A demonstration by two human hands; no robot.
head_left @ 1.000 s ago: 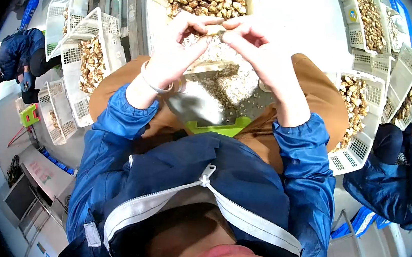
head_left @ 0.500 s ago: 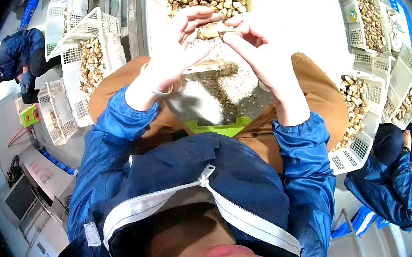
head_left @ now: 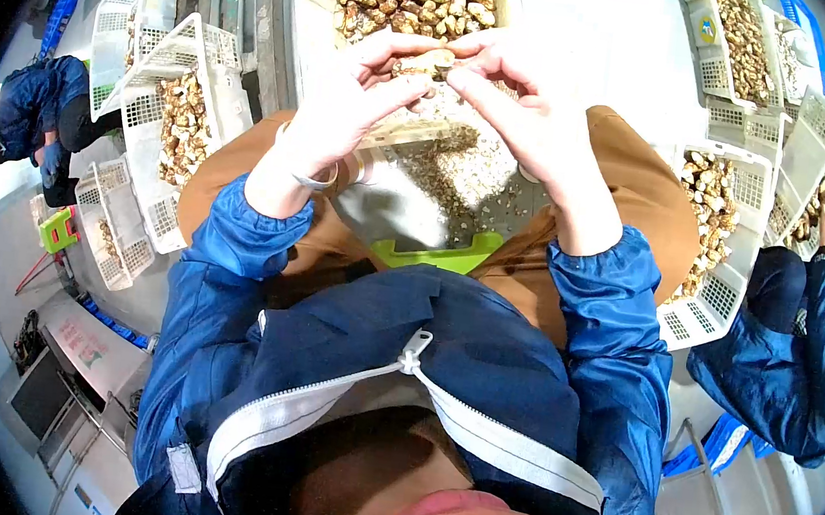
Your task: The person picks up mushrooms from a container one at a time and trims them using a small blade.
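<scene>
- left arm (head_left: pixel 231 264) and right arm (head_left: pixel 604 298) both reach forward, elbows bent, forearms angling inward.
- left wrist (head_left: pixel 285 176) and right wrist (head_left: pixel 586 210) well apart, wider than the fingertips.
- left hand (head_left: pixel 352 90): fingers arched forward, thumb stretched nearer the body, gripping.
- right hand (head_left: pixel 527 104): thumb and forefinger drawn together, other fingers curled.
- fingertips near each other; contact unclear.

Co-worker in blue (head_left: pixel 37 102), far left; second co-worker in blue (head_left: pixel 767 380), right. White perforated crate (head_left: pixel 143 121), left; matching crate (head_left: pixel 754 183), right. Slatted rack (head_left: pixel 275 37), upper left. Lime-green object (head_left: pixel 58 232), left.
</scene>
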